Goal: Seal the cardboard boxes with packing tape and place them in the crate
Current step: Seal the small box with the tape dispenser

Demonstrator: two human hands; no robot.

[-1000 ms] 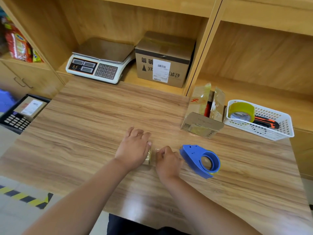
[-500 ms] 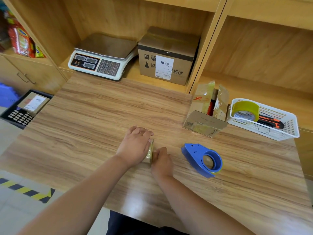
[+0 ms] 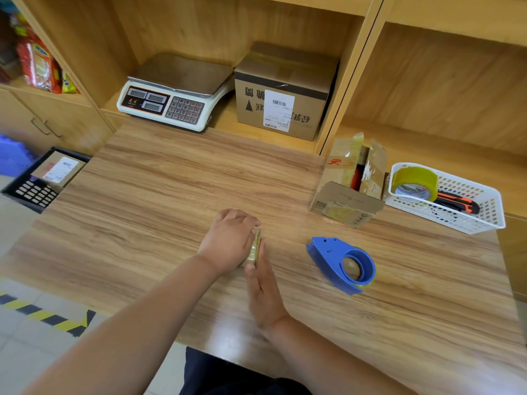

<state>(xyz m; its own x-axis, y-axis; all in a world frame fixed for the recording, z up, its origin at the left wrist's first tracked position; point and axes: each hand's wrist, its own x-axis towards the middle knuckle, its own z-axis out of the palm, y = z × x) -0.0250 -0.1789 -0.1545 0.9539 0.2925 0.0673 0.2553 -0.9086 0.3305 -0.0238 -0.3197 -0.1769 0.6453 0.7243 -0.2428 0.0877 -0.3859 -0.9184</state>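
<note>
Head camera shows a small cardboard box covered in shiny tape [image 3: 254,248] at the middle of the wooden table [image 3: 159,201], mostly hidden under the left hand [image 3: 228,240], which grips it. The right hand [image 3: 263,292] presses flat, fingers straight, against its side. A blue plastic tape dispenser [image 3: 342,265] lies apart on the right.
</note>
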